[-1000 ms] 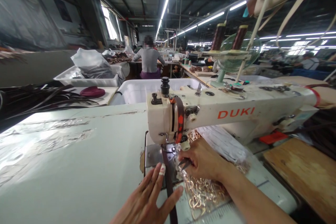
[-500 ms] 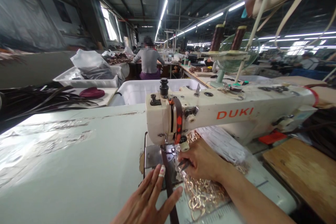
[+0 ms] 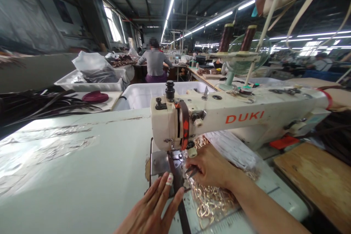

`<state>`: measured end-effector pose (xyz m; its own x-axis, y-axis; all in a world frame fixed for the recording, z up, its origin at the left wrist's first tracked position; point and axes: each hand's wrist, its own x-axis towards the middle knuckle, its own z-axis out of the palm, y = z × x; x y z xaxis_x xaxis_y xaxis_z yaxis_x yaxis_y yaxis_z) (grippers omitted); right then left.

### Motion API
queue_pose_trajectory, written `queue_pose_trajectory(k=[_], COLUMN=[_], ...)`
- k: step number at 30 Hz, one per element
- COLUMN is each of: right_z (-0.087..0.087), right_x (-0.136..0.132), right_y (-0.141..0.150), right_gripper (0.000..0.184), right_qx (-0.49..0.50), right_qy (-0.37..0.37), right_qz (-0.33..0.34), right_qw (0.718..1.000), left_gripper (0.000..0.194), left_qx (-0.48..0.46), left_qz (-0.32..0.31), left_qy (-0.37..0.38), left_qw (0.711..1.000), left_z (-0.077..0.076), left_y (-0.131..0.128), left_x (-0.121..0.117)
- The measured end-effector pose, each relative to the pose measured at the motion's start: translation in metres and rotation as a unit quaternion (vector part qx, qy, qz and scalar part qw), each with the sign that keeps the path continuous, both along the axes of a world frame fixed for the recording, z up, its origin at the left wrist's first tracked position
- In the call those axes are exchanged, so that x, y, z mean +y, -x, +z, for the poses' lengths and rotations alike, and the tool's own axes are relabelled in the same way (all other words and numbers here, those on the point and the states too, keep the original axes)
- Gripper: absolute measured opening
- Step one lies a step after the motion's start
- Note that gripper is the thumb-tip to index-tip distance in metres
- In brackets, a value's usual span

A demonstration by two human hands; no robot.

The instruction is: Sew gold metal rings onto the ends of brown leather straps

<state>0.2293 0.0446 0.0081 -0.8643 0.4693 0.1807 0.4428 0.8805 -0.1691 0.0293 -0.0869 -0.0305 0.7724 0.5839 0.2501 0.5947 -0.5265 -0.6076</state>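
Note:
A dark brown strap (image 3: 179, 182) runs under the presser foot of a white sewing machine (image 3: 244, 117) and down toward me. My left hand (image 3: 157, 203) lies flat beside it with fingers stretched out, a white wrap round one fingertip, and the thumb at the strap's edge. Close by the needle area, my right hand (image 3: 210, 166) is closed around dark thread snips (image 3: 192, 170), their pointed tips sticking out to the left. Its fingertips are partly hidden near the presser foot. Beneath this hand lies a clear bag of gold-coloured metal clasps (image 3: 208, 204).
White bins (image 3: 137, 93) stand behind the table (image 3: 82, 168). A wooden board (image 3: 315, 182) lies at the right. Thread cones (image 3: 226, 38) and a green fan (image 3: 244, 56) rise behind the machine. Dark straps (image 3: 35, 108) are heaped at left. A person (image 3: 155, 62) sits farther back.
My left thumb has drawn in to the left, toward the strap and the other fingers. The strap's near end shows slightly more to the right. My right hand stays almost still with the snips.

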Motion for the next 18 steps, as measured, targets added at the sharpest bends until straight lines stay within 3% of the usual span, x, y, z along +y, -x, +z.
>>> queue_pose_trajectory(k=[5, 8, 13, 18], right_z=[0.000, -0.002, -0.002, -0.002], right_x=[0.000, 0.000, 0.001, 0.000], right_y=[0.000, 0.000, 0.000, 0.000], right_gripper=[0.015, 0.015, 0.018, 0.016], right_qx=[0.004, 0.010, 0.003, -0.003], right_qy=[0.005, 0.001, -0.006, -0.001], right_qz=[0.002, 0.003, 0.005, -0.001], right_qw=[1.000, 1.000, 1.000, 1.000], left_gripper=[0.061, 0.064, 0.057, 0.044], left_qx=[-0.064, -0.101, -0.169, -0.252], left_qz=[0.004, -0.008, -0.009, 0.000], left_qy=[0.020, 0.026, 0.046, 0.075], left_qw=[0.998, 0.994, 0.984, 0.965], left_z=[-0.008, 0.000, 0.023, 0.022], left_y=[0.002, 0.003, 0.005, 0.005], left_x=[0.001, 0.001, 0.002, 0.007])
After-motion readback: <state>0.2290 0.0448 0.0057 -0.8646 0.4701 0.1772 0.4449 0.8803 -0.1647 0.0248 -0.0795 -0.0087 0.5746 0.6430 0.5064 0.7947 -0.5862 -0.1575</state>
